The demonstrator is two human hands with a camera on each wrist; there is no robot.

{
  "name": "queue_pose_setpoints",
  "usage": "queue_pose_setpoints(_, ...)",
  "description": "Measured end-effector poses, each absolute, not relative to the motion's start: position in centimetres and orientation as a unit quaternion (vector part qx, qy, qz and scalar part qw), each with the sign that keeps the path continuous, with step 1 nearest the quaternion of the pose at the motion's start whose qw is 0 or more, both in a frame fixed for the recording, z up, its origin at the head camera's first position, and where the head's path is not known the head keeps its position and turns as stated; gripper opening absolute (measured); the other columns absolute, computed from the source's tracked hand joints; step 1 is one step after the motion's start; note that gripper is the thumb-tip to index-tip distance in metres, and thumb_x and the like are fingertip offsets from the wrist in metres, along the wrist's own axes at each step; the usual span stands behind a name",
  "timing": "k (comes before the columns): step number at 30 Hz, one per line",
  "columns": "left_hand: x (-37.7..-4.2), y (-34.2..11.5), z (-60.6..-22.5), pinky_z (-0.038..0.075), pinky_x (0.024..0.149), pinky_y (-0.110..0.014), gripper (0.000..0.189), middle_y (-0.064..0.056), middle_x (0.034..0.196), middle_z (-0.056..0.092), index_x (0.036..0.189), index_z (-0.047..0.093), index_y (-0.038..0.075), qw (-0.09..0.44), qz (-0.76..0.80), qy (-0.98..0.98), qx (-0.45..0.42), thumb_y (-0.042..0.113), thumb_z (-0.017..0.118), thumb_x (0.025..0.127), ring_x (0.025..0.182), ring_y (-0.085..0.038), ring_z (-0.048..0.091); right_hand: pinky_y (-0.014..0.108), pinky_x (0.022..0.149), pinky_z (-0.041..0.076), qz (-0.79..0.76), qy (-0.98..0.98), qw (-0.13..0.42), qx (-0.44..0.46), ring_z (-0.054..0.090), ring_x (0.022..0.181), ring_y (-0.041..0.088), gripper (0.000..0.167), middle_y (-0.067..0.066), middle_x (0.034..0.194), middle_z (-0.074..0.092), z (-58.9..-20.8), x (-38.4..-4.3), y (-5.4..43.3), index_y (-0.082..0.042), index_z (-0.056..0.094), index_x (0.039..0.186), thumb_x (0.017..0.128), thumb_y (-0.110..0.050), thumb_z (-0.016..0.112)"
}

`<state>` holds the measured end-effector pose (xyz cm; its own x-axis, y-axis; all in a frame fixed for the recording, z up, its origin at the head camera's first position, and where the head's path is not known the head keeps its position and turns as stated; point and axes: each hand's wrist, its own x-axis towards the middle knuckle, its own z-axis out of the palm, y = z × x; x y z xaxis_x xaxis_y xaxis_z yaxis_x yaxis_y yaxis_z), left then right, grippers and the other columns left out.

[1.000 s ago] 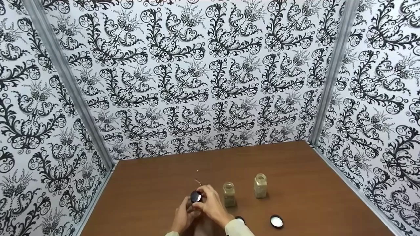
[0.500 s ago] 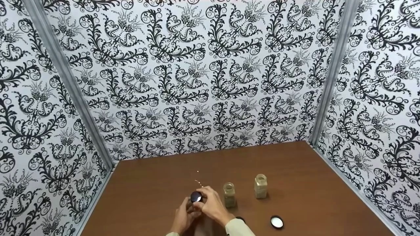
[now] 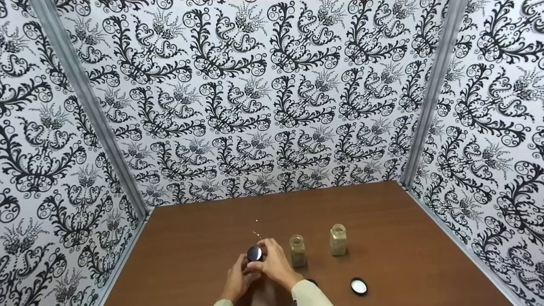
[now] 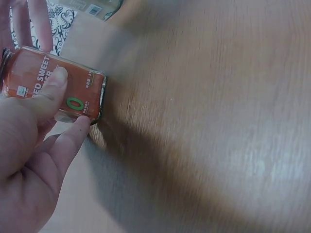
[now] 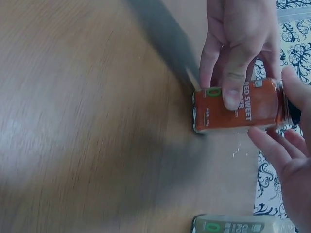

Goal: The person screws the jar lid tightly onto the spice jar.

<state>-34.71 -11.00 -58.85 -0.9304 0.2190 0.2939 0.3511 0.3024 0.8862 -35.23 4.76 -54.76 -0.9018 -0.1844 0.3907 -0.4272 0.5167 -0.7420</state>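
A glass spice jar (image 4: 90, 87), its orange-red side printed "RED SWEET", is held between both hands over the table. My left hand (image 3: 236, 279) grips the jar body, thumb across the lettering in the left wrist view. At the other end, the fingers and thumb of my right hand (image 3: 275, 262) pinch round the black lid (image 3: 254, 254) at the neck. In the head view the lid's shiny top faces the camera and the hands hide most of the jar. Right of the hands stands an uncapped jar (image 3: 297, 254) with greenish-brown contents.
Farther right is a second uncapped jar (image 3: 338, 241). One loose lid (image 3: 358, 287) lies with its white inside up; another black lid (image 3: 312, 281) shows partly behind the right sleeve. Small pale grains (image 3: 257, 234) are scattered beyond the hands. Patterned walls (image 3: 272, 106) enclose the table.
The shine on the lid's top has shifted and the right fingers have moved very slightly round it. Both hands stay in nearly the same place; the other jars have not moved.
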Motion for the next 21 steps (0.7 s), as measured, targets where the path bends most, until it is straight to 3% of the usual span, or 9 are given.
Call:
queue_pose_setpoints(4,-34.68,-11.26,-58.93,0.058,0.092,-0.036,0.05,-0.026,0.118,0.07,0.118,0.055,-0.005,0.07,-0.55,-0.812,-0.182,0.009,0.081,0.077,0.108,-0.025,0.07,0.038,0.096,0.053,0.435,-0.867,0.133,0.201,0.063,0.111,0.029,0.061,0.012,0.119,0.062,-54.85,-35.2,4.96,-0.003,0.062,0.128,0.076,-0.024,0.086)
queue_pose_setpoints(8,-34.67,-11.27,-59.05,0.056,0.089,-0.027,0.05,-0.029,0.12,0.068,0.119,0.054,-0.007,0.046,-0.585,-0.791,-0.173,0.005,0.08,0.077,0.104,-0.018,0.07,0.037,0.098,0.052,0.439,-0.863,0.132,0.213,0.063,0.112,0.028,0.051,0.011,0.119,0.063,-54.96,-35.16,5.02,-0.005,0.066,0.125,0.078,-0.015,0.081)
queue_pose_setpoints(13,-34.63,-10.95,-59.04,0.056,0.082,-0.022,0.045,-0.031,0.121,0.066,0.121,0.05,-0.014,-0.002,-0.655,-0.742,-0.147,-0.005,0.073,0.083,0.095,-0.006,0.068,0.031,0.091,0.054,0.463,-0.856,0.125,0.194,0.065,0.102,0.022,0.042,0.007,0.107,0.062,-55.15,-35.17,4.94,-0.003,0.065,0.113,0.08,-0.021,0.084)
queue_pose_setpoints(21,-34.74,-10.69,-58.87,0.057,0.082,-0.025,0.04,-0.028,0.126,0.065,0.124,0.044,-0.018,-0.016,-0.685,-0.715,-0.143,-0.006,0.063,0.091,0.094,-0.009,0.068,0.029,0.083,0.056,0.487,-0.849,0.121,0.167,0.067,0.094,0.022,0.045,0.008,0.103,0.062,-55.05,-35.33,4.79,-0.002,0.06,0.107,0.078,-0.027,0.085)
